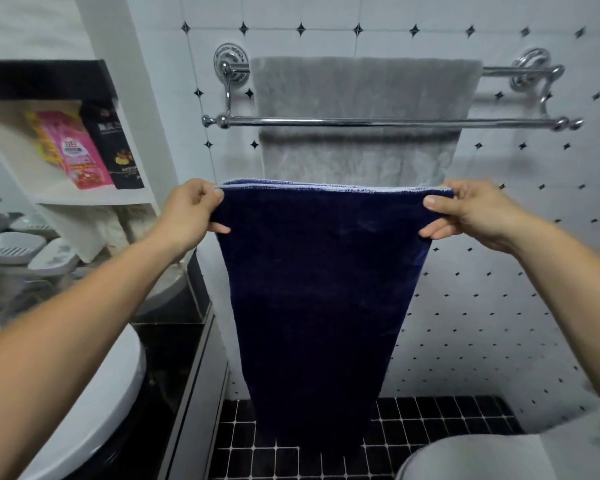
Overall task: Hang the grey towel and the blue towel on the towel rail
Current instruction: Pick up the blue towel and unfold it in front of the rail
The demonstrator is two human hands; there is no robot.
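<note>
Closest to me are my arms (84, 306). My left hand (187, 211) pinches the top left corner of the blue towel (319, 289); my right hand (478, 213) pinches its top right corner. The towel hangs flat between them. I should lift both hands evenly and lay the top edge over the near bar of the towel rail (378, 123), which is higher and farther away. The grey towel (361, 88) already hangs on the far bar.
</note>
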